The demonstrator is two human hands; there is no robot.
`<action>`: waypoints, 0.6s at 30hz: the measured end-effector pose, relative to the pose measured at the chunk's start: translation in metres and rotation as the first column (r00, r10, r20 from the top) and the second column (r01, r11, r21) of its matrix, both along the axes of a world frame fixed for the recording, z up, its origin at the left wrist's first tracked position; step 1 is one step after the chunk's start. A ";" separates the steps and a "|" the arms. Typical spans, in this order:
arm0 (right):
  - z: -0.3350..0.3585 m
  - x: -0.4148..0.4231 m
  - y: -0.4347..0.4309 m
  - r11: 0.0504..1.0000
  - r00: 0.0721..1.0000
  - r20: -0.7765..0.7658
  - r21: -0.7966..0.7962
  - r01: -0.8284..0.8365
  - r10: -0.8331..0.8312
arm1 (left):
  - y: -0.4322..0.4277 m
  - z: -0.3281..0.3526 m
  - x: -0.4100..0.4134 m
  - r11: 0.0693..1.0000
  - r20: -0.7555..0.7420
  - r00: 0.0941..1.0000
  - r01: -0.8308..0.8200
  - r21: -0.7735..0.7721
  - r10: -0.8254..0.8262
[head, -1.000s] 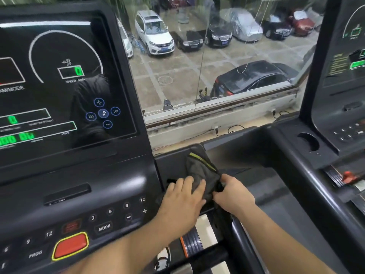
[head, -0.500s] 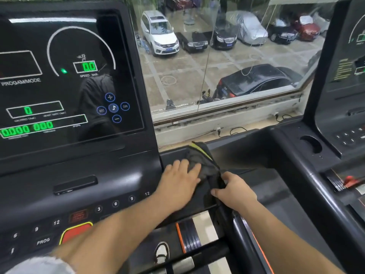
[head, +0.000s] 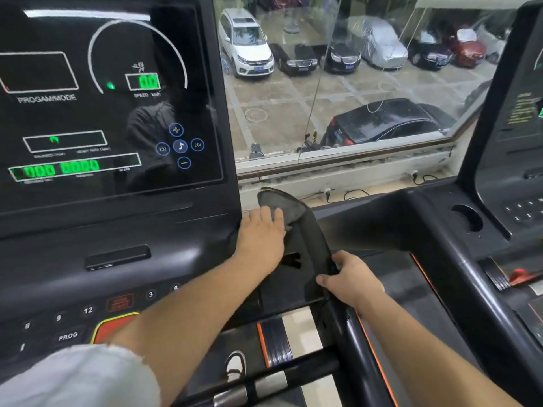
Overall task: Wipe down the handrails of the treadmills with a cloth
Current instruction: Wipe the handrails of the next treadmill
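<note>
Cloth (head: 293, 207) stretched out since earlier: left hand (head: 261, 235) flat on its 12 o'clock end, right hand (head: 351, 280) pinching 5 o'clock end; cupholder (head: 467, 220) at 3 o'clock.

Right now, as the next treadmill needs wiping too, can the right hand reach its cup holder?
Probably yes: nothing stands between the right hand and the cup holder, though that hand grips the cloth.

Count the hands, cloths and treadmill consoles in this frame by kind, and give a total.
Hands: 2 (left hand, right hand)
Cloths: 1 (dark cloth, between the two hands)
Treadmill consoles: 2 (near console, neighbouring console at the right edge)
Total: 5
</note>
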State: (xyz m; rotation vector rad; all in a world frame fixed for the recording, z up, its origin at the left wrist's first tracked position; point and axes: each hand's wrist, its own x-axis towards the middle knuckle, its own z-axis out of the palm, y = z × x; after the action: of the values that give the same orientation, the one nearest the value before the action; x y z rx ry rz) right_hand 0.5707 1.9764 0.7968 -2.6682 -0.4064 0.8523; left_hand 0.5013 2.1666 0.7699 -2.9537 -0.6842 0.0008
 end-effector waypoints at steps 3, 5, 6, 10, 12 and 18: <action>-0.001 0.000 -0.001 1.000 1.000 -0.003 0.013 -0.005 0.005 | -0.025 0.003 0.004 0.989 -0.005 0.991 -0.131 -0.074 0.131; -0.001 0.000 -0.001 1.000 1.000 0.005 0.027 -0.005 0.005 | -0.060 -0.001 -0.027 0.985 0.016 1.000 -0.016 -0.172 0.019; -0.003 0.001 -0.001 1.000 1.000 0.008 0.028 -0.007 0.006 | -0.075 -0.003 -0.049 0.975 0.050 0.996 0.087 -0.205 -0.078; -0.003 0.003 0.000 0.999 1.000 -0.018 0.046 0.006 -0.005 | -0.063 -0.013 -0.069 0.954 0.085 0.961 0.271 -0.131 -0.262; 0.000 0.003 0.002 0.999 0.999 -0.040 0.049 0.014 -0.012 | -0.030 -0.009 -0.040 0.984 0.089 0.981 0.176 -0.015 -0.173; -0.005 0.002 -0.002 0.998 0.999 -0.030 0.057 0.022 -0.020 | -0.042 -0.004 -0.026 0.995 0.065 0.996 -0.062 -0.081 0.068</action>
State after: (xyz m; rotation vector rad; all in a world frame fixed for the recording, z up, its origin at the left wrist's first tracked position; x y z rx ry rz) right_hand 0.5725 1.9747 0.7915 -2.5999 -0.3890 0.8589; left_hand 0.4751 2.1247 0.7655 -3.0175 -0.8075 -0.0692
